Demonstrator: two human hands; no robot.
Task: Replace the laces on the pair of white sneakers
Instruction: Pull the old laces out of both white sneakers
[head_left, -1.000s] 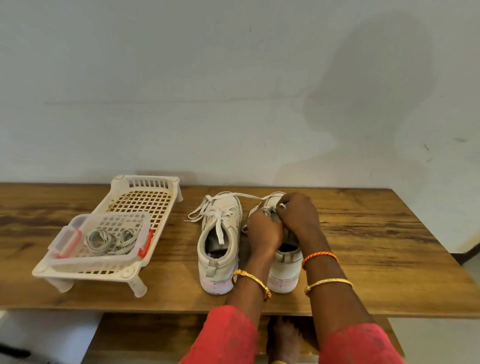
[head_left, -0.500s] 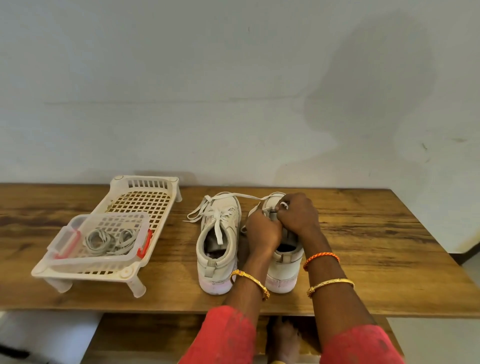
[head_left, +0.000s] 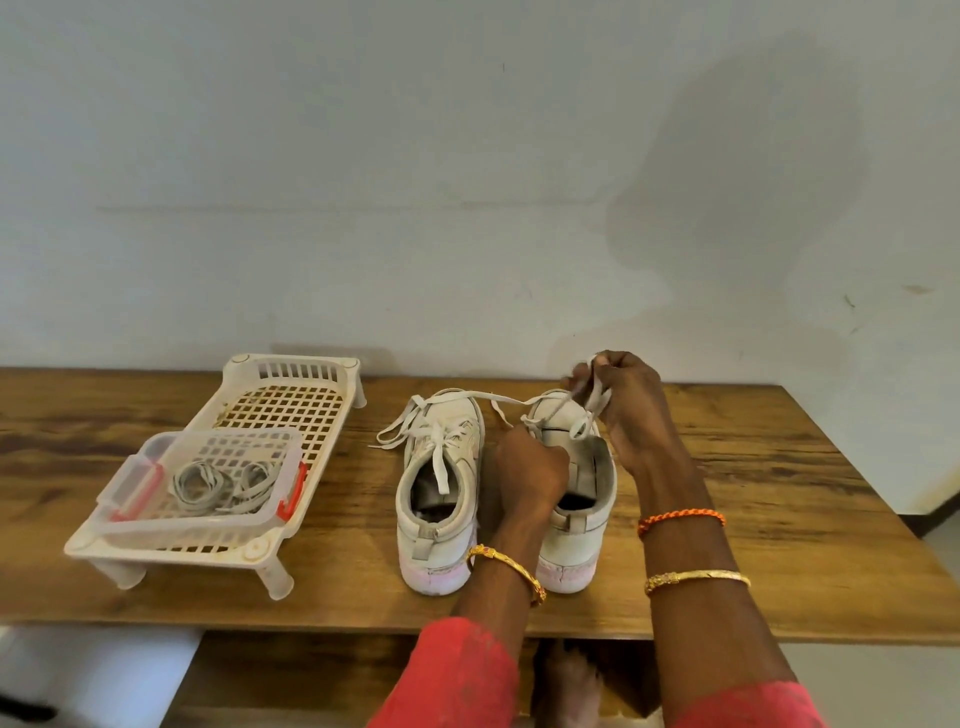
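Watching: I see two white sneakers side by side on the table (head_left: 753, 519), heels toward me, toes toward the wall (head_left: 467, 182)
Right hand (head_left: 631, 410): raised over the toe of the right sneaker (head_left: 579, 499); its fingers are curled tight, pinching a loop of that shoe's lace (head_left: 587, 410), which hangs in strands from the fist down to the eyelets
Left hand (head_left: 524, 475): low, between the two shoes; it presses against the inner side of the right sneaker near the tongue; the fingers curl in, but I cannot tell whether they clasp anything
Left sneaker (head_left: 439, 488): flat on the table, laced, loose ends spread over the toe and one end dropped into the opening; one strand runs across to the right shoe's toe
Rack (head_left: 291, 395): white lattice stand on legs, well to the left of the shoes
Tub (head_left: 208, 514): clear, red clips, sitting on the near end of the rack; coiled laces (head_left: 218, 486) lie inside
Wrists: gold bangle on each; orange thread band on the right
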